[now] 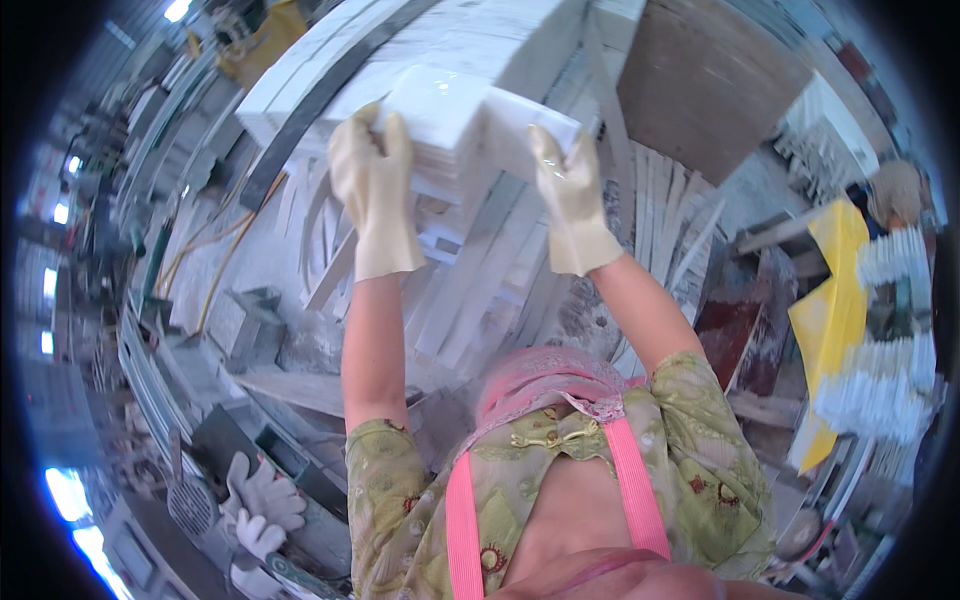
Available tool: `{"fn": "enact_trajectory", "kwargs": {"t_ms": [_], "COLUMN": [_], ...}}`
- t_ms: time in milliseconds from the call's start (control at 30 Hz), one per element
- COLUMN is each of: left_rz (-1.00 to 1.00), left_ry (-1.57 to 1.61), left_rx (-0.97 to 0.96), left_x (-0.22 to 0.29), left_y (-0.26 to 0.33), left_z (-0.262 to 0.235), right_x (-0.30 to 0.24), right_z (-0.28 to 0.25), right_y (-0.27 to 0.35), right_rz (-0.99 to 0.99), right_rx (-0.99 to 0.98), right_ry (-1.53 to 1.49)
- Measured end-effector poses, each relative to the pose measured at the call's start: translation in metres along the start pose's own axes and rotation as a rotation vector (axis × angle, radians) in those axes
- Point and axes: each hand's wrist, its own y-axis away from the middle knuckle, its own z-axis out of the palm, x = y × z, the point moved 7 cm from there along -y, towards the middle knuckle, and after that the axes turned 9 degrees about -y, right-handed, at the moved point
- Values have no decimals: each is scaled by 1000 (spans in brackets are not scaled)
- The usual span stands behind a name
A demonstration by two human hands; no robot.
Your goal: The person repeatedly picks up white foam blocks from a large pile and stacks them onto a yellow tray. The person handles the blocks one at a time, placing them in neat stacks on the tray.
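Note:
Both my hands wear cream rubber gloves and reach forward to a pile of thin white slabs (436, 158). My left hand (374, 190) is at the pile's left front corner, its thumb and fingers curled at the edge of a glossy, wet-looking white slab (438, 96) on top. To the right, my right hand (574, 195) grips the near edge of a white slab piece (528, 122) that juts out beside the pile. Whether these two white surfaces belong to one slab, I cannot tell. Some fingertips are hidden behind the edges.
Larger white blocks (330, 60) lie behind, crossed by a dark bar (318, 108). Long pale strips (650, 200) lie below and right of the pile. A brown board (705, 85) leans at the far right. Grey-white gloves (262, 500) lie lower left; a yellow piece (835, 300) stands right.

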Motion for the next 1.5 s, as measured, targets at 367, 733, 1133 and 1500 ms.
{"fn": "enact_trajectory", "kwargs": {"t_ms": [367,733,1133,1500], "left_rz": [186,986,1122,1235], "left_ry": [150,126,453,-565], "left_rx": [369,-442,-758,-838], "left_x": [34,196,246,273], "left_y": [27,124,116,76], "left_z": [-51,78,177,348], "right_x": [-7,-38,-58,-32], "right_z": [-64,-165,-190,-342], "right_y": [-6,3,-19,51], "right_rz": [113,158,-129,531], "right_rx": [78,-59,-386,359], "right_ry": [-293,328,1355,523]}}
